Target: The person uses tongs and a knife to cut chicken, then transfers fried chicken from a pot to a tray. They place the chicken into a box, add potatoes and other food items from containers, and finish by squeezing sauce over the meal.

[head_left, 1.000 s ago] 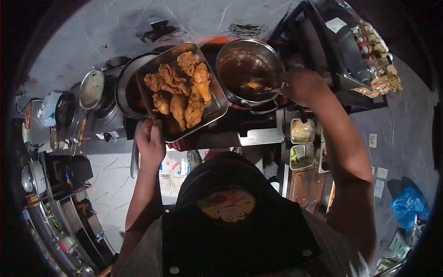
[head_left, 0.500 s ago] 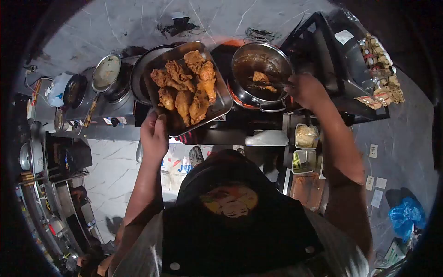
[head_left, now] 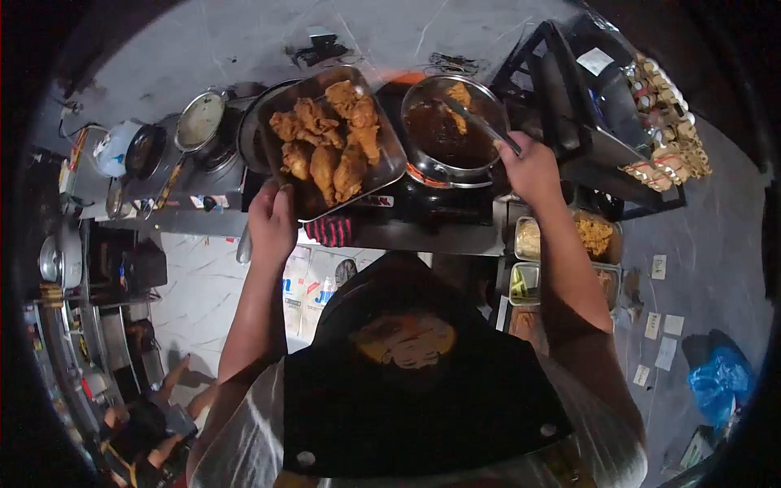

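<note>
My left hand grips the near left corner of a metal tray. Several browned pieces of fried chicken lie in the tray, which is tilted over the stove. Closed around dark tongs, my right hand is at the near right side of a steel pot. Dark liquid fills the lower part of the pot. The tongs' tips meet a piece of fried chicken near the pot's far wall.
A strainer with a long handle rests over a pot on the left. Food containers stand beneath my right forearm. Right of the stove are a black rack and egg cartons. Another person is at the lower left.
The tongs have swung up inside the pot, with the chicken piece now nearer the far wall. My right hand has shifted slightly. Another person has come into view at lower left.
</note>
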Tool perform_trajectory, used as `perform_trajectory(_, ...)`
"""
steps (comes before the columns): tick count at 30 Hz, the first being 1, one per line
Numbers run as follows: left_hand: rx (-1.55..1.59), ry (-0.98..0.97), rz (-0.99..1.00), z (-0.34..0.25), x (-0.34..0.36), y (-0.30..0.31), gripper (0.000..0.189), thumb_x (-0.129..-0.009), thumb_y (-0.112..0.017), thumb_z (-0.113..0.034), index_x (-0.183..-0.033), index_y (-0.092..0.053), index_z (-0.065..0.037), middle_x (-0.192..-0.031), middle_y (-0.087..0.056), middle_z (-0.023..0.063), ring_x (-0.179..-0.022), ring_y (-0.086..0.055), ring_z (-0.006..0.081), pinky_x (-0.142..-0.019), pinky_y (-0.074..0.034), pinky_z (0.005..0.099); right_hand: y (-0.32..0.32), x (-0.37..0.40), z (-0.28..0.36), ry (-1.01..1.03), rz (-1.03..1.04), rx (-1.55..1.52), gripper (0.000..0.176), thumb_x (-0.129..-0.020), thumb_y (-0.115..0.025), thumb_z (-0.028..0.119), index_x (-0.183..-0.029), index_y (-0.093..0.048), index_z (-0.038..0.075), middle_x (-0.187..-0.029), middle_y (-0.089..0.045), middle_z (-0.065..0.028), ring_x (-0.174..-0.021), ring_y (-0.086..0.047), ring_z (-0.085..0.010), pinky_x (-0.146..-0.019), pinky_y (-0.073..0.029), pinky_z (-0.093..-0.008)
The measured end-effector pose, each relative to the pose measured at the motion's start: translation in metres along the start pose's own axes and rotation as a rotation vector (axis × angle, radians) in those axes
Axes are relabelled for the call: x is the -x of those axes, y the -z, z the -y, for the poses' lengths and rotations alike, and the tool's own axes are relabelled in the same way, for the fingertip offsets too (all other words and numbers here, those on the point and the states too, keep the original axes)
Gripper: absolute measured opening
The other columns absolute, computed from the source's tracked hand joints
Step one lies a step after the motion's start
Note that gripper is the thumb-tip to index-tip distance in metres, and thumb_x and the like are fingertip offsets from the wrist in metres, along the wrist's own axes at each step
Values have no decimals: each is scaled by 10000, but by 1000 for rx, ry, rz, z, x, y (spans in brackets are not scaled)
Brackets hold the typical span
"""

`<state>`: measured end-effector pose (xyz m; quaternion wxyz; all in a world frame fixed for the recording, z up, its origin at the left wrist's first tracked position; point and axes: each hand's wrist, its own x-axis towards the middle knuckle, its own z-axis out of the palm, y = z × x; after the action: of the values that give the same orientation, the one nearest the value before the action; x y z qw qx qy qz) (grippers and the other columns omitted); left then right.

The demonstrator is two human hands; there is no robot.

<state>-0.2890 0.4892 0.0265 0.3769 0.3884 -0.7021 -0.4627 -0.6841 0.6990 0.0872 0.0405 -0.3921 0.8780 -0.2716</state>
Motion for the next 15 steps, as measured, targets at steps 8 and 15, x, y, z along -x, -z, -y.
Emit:
perform_trajectory(8, -156, -65, 11, 10, 6, -14, 268, -1114, -540, -214, -1107, -684, 12, -814, -633, -3, -654, -559, 69, -527, -450, 274, 2, 3, -6, 52, 6, -35, 383, -1016, -684, 373, -1171, -758, 30, -910, -738, -278, -920, -730, -473, -816, -568, -512)
perform_trajectory(15, -9, 72, -53, -17, 27, -35, 287, -1093, -559, -158, -874, -610, 21, -679, -529, 39, -666, -471, 109, -604, -391, 336, -6, 2, -18, 126, 2, -11, 382, -1029, -680, 361, -1187, -755, 21, -929, -745, -283, -931, -732, -477, -826, -576, -519)
